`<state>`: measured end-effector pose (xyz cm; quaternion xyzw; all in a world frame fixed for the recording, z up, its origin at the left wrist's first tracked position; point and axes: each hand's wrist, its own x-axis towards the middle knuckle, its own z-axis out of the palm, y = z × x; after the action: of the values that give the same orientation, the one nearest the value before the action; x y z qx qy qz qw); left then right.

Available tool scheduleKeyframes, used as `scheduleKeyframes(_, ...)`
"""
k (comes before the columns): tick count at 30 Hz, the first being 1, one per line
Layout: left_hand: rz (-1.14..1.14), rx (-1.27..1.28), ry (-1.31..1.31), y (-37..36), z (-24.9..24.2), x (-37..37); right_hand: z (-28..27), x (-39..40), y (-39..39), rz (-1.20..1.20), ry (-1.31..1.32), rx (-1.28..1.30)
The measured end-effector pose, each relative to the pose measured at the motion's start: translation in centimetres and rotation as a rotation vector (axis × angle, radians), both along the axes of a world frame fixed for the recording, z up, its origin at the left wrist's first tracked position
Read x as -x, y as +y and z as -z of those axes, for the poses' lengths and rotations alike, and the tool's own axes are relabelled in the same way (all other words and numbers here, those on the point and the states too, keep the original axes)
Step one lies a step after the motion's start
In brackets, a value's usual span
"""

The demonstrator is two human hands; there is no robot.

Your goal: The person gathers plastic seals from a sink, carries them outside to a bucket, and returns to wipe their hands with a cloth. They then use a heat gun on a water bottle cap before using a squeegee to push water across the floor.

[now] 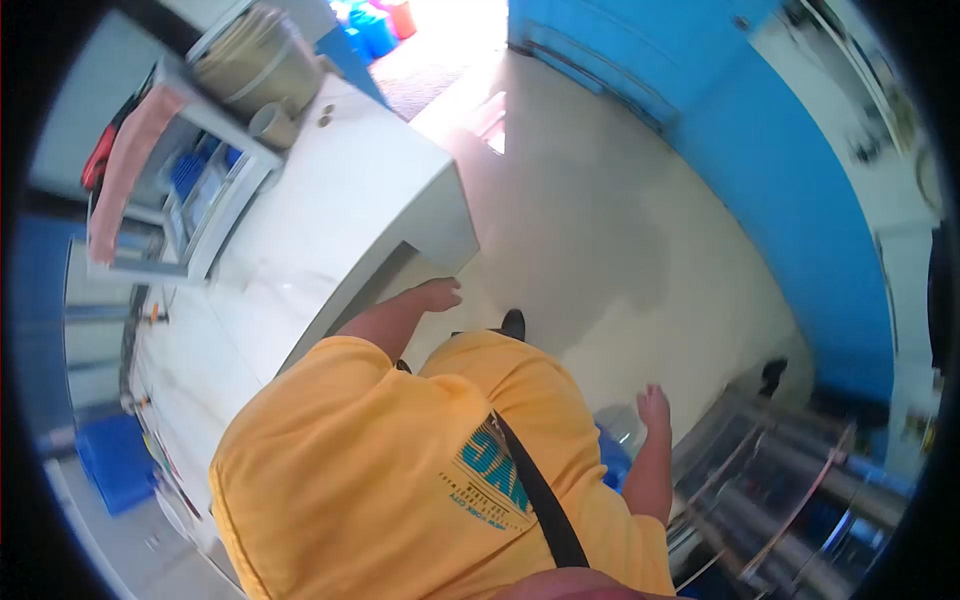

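My left hand hangs beside the near end of a white counter, its fingers loosely bent with a small gap between them. Nothing shows in it. On the other side of my body, my right hand is held out over the floor with relaxed, partly spread fingers, and I see nothing in it either. Close to that hand, a clear and blue container stands low, partly hidden by my yellow shirt. A black shoe shows below me on the pale floor.
On the counter are a white-framed cabinet with a pink cloth, a cup and a large tub. A rack with a clear cover stands at lower right. Blue panels line the right; a bright doorway lies ahead.
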<state>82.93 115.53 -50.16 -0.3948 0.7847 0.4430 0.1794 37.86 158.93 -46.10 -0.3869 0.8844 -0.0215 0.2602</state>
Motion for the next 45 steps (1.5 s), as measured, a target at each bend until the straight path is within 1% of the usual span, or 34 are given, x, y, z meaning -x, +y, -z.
scheduleKeyframes(2,-0.174,-0.036,0.082,-0.6,-2.5,2.0,-2.0,3.9,-14.8,-0.171,-0.03,0.085)
scheduleKeyframes(6,-0.478,-0.08,0.177,-1.4,-5.3,1.1,-9.4,2.0,-43.5,-0.61,-0.091,0.054)
scheduleKeyframes(8,-0.496,0.067,0.218,0.5,0.4,-3.4,-10.4,-0.5,-54.6,-0.845,-0.088,0.181)
scheduleKeyframes(9,-0.488,0.238,0.177,2.6,3.1,-6.3,-8.9,-1.1,-59.8,-1.048,-0.081,0.32)
scheduleKeyframes(10,-0.645,0.183,-0.007,3.0,-4.7,-5.6,-7.2,-1.8,-65.3,-1.25,-0.082,0.465)
scheduleKeyframes(11,-0.867,0.152,-0.056,5.7,-3.0,-7.8,-7.8,-4.0,-69.9,-1.243,-0.073,0.407)
scheduleKeyframes(12,-0.824,0.2,-0.299,8.3,-2.4,-9.9,-9.5,-7.4,-73.8,-1.236,-0.063,0.349)
scheduleKeyframes(13,-0.468,0.267,-0.586,12.6,0.5,-13.3,-11.9,-10.5,-78.0,-1.292,-0.175,0.347)
scheduleKeyframes(14,-0.663,0.171,-0.678,15.9,-0.6,-13.8,-13.4,-13.4,-81.8,-1.349,-0.287,0.339)
scheduleKeyframes(15,-1.319,0.117,-0.689,17.7,-4.0,-11.7,-12.9,-16.0,-85.5,-1.407,-0.338,0.411)
scheduleKeyframes(16,-1.85,0.218,-0.734,19.2,-7.0,-8.4,-12.5,-18.6,-88.6,-1.454,-0.395,0.483)
scheduleKeyframes(18,-2.254,0.075,-0.594,23.5,-9.0,-4.1,-13.8,-23.9,-92.8,-1.491,-0.507,0.509)
scheduleKeyframes(20,-2.419,-0.089,-0.475,25.7,-10.3,2.7,-13.4,-29.1,-96.8,-1.476,-0.562,0.6)
scheduleKeyframes(21,-2.473,-0.098,-0.483,25.0,-11.6,6.1,-13.1,-31.9,-98.3,-1.456,-0.582,0.634)
scheduleKeyframes(23,-2.055,-0.298,-0.526,25.0,-13.1,13.7,-12.7,-36.8,-100.7,-1.292,-0.62,0.573)
scheduleKeyframes(24,-1.785,-0.196,-0.527,25.4,-13.4,16.9,-12.8,-38.6,-101.3,-1.215,-0.67,0.545)
scheduleKeyframes(26,-1.888,-0.199,-0.428,25.8,-13.4,23.1,-12.0,-41.3,-102.5,-1.156,-0.826,0.559)
scheduleKeyframes(27,-2.243,-0.286,-0.301,25.6,-13.1,25.8,-11.0,-41.9,-103.3,-1.213,-0.917,0.484)
scheduleKeyframes(28,-2.392,-0.349,-0.258,25.3,-13.8,27.9,-12.3,-41.4,-102.7,-1.27,-0.649,0.59)
scheduleKeyframes(30,-2.582,-0.43,-0.197,25.4,-16.2,31.1,-8.3,-40.7,-106.3,-1.523,-0.73,0.689)
scheduleKeyframes(31,-2.566,-0.427,-0.285,26.2,-16.8,32.8,-10.8,-37.9,-104.5,-1.597,-0.661,0.651)
scheduleKeyframes(32,-2.538,-0.419,-0.373,26.8,-16.9,34.1,-11.8,-35.3,-104.2,-1.691,-0.396,0.585)
scheduleKeyframes(33,-2.57,-0.436,-0.362,27.4,-16.8,35.8,-13.6,-32.1,-102.6,-1.818,-0.35,0.608)
scheduleKeyframes(34,-2.624,-0.436,-0.338,28.8,-16.1,37.3,-10.5,-29.5,-105.8,-2.034,0.091,0.537)
scheduleKeyframes(35,-2.673,-0.431,-0.315,30.4,-15.1,38.6,-10.1,-28.3,-105.0,-1.973,0.441,0.189)
scheduleKeyframes(36,-2.692,-0.435,-0.305,32.0,-14.1,39.6,-11.0,-25.3,-102.9,-1.95,0.595,0.181)
scheduleKeyframes(37,-2.673,-0.51,-0.181,33.7,-13.1,40.4,-13.0,-24.7,-99.6,-1.842,0.753,-0.148)
scheduleKeyframes(38,-2.64,-0.583,-0.057,35.8,-12.0,40.9,-14.8,-23.7,-95.4,-1.879,0.848,-0.253)
scheduleKeyframes(39,-2.645,-0.582,-0.051,37.7,-11.1,40.8,-15.6,-22.7,-92.3,-1.907,0.938,-0.359)
scheduleKeyframes(41,-2.611,-0.633,0.027,41.7,-9.0,40.4,-10.1,-18.0,-89.6,-1.905,0.97,-0.028)
scheduleKeyframes(42,-2.613,-0.628,0.036,44.0,-7.6,40.1,-10.6,-16.4,-86.6,-1.904,0.961,-0.008)
scheduleKeyframes(43,-2.582,-0.444,-0.122,46.6,-6.4,39.5,-11.5,-15.6,-82.3,-1.905,0.942,0.012)
scheduleKeyframes(44,-2.532,-0.278,-0.27,49.1,-5.8,39.4,-13.6,-15.3,-77.9,-1.885,0.995,-0.09)
scheduleKeyframes(45,-2.531,-0.29,-0.266,51.3,-5.6,38.9,-15.5,-15.4,-73.8,-1.887,1.002,-0.099)
